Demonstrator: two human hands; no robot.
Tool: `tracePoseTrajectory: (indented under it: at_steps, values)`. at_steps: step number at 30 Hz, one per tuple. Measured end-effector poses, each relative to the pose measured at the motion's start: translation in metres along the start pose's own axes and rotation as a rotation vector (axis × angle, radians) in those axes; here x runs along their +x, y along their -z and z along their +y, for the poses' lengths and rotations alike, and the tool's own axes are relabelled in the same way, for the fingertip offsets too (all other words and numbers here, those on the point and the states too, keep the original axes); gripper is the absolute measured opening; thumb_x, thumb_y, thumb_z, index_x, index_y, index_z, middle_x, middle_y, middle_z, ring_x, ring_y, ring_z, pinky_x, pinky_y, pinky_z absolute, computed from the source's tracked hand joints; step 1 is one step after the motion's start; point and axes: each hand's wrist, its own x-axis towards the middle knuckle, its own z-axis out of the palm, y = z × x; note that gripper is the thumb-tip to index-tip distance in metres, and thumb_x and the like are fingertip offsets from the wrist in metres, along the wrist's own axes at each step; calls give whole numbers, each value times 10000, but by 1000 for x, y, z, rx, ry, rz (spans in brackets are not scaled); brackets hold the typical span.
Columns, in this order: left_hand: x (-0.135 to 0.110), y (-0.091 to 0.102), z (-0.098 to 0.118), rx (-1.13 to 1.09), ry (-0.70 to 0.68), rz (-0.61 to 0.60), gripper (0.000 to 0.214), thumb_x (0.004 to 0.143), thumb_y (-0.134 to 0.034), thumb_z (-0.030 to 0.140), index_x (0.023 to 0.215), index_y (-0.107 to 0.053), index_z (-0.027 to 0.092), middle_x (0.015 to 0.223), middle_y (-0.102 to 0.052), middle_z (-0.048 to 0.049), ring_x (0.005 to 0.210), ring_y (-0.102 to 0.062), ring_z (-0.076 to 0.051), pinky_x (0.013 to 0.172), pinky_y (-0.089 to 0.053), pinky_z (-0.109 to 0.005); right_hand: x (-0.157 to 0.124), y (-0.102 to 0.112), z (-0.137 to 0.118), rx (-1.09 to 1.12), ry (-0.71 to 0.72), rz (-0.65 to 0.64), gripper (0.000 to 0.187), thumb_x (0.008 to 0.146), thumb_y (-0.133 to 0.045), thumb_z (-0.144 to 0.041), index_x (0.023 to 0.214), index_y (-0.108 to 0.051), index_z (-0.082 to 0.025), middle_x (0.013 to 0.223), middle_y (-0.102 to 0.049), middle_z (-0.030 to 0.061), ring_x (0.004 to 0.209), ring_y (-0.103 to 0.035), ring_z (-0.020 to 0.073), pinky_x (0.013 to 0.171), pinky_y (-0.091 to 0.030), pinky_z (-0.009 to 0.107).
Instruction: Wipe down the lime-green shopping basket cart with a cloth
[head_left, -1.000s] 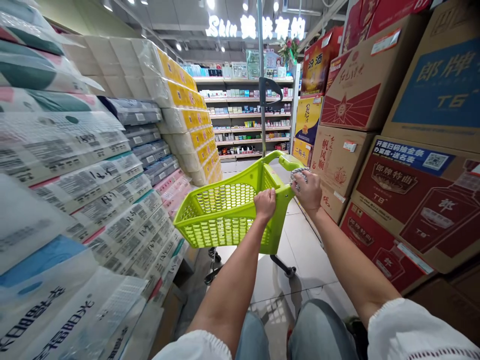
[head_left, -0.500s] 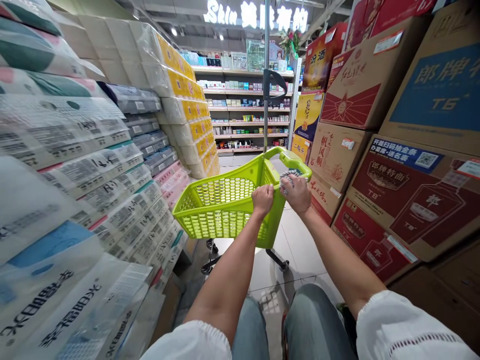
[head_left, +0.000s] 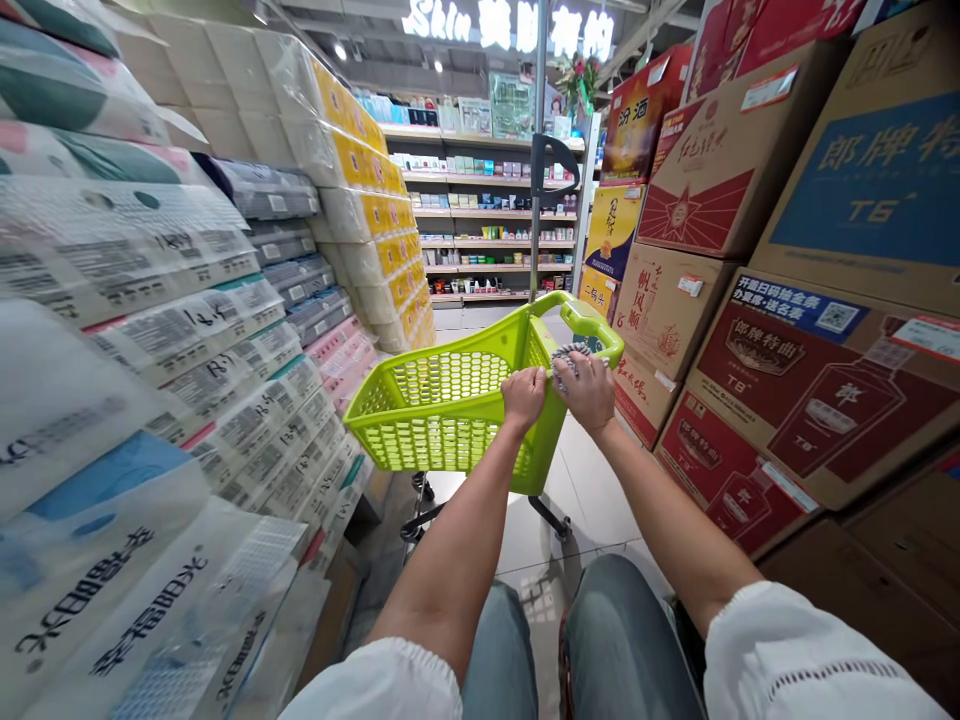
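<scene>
Green plastic cart (head_left: 442, 415) stands directly ahead, its long axis pointing away from the person. The left hand (head_left: 523, 392) is fisted round the cart's near rim. The right hand (head_left: 592, 392), just beside it (equally near), clamps a patterned cloth (head_left: 568, 356) against that rim.

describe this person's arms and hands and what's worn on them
The left hand and right hand are ungloved, and no watch or bracelet shows. Loose white fabric sleeves end near the elbows, with nothing worn below them: the left sleeve has a gathered hem, the right sleeve a band of openwork stitching.
</scene>
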Motion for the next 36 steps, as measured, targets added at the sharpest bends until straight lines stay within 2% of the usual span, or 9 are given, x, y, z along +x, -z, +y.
tracePoseTrajectory:
  at_steps: [5, 9, 13, 16, 18, 20, 25, 31, 36]
  values:
    - [-3, 3, -5, -58, -1, 7, 448, 982, -274, 398, 690, -551, 203, 830, -678, -37, 818, -572, -169, 714, -305, -292, 9, 26, 22, -103, -136, 9, 317, 903, -465, -330, 1169, -623, -261, 1201, -596, 91, 1057, -462, 269, 876, -382, 401]
    - [-5, 10, -18, -98, -59, 21, 452, 975, -276, 398, 666, -541, 201, 779, -659, -33, 774, -561, -164, 703, -315, -286, 8, 40, 2, -111, -126, -50, 329, 904, -457, -332, 1186, -613, -266, 1211, -590, 86, 1043, -470, 268, 861, -386, 390]
    - [-10, 26, -28, -74, -91, -48, 449, 975, -276, 387, 695, -577, 206, 781, -663, -32, 773, -573, -168, 719, -357, -288, 9, 52, -20, -74, -129, -91, 337, 905, -451, -330, 1202, -598, -272, 1208, -591, 91, 1043, -467, 277, 837, -396, 395]
    - [-13, 40, -17, 32, -85, 3, 398, 965, -312, 355, 818, -647, 200, 911, -689, -75, 912, -587, -211, 839, -375, -334, 13, 62, -28, -26, -149, -111, 327, 898, -463, -331, 1182, -608, -260, 1194, -598, 97, 1023, -470, 281, 831, -402, 405]
    - [-13, 45, 0, 40, -105, 108, 347, 958, -343, 336, 1029, -650, 190, 1079, -673, -102, 1051, -562, -236, 944, -348, -365, 16, 69, -30, 10, -170, -119, 325, 896, -469, -342, 1175, -612, -255, 1195, -599, 98, 1017, -472, 280, 837, -406, 410]
    - [-8, 44, 22, -33, -133, 115, 373, 970, -325, 352, 1128, -623, 192, 1124, -666, -96, 1062, -569, -222, 957, -353, -348, 17, 74, -30, 32, -197, -128, 333, 904, -461, -360, 1184, -609, -257, 1216, -590, 100, 1033, -469, 284, 845, -405, 416]
    - [4, 26, 59, -71, -29, -99, 539, 995, -197, 382, 881, -690, 196, 946, -718, -77, 881, -632, -200, 764, -388, -299, 16, 77, -12, 51, -252, -122, 330, 922, -437, -377, 1170, -626, -270, 1241, -586, 85, 1066, -459, 283, 867, -404, 413]
    - [0, 21, 61, 30, -71, -62, 552, 990, -204, 416, 830, -685, 197, 911, -722, -67, 849, -626, -187, 718, -338, -296, 33, 64, 27, 185, -197, -169, 285, 849, -539, -387, 1052, -691, -255, 1088, -655, 68, 984, -507, 254, 824, -435, 366]
    - [-7, 28, 60, 14, -53, -40, 565, 988, -204, 451, 792, -670, 198, 882, -719, -56, 813, -615, -173, 711, -314, -296, 49, 52, 60, 332, -365, -168, 303, 812, -558, -404, 1014, -699, -228, 1037, -668, 64, 923, -559, 232, 831, -455, 378]
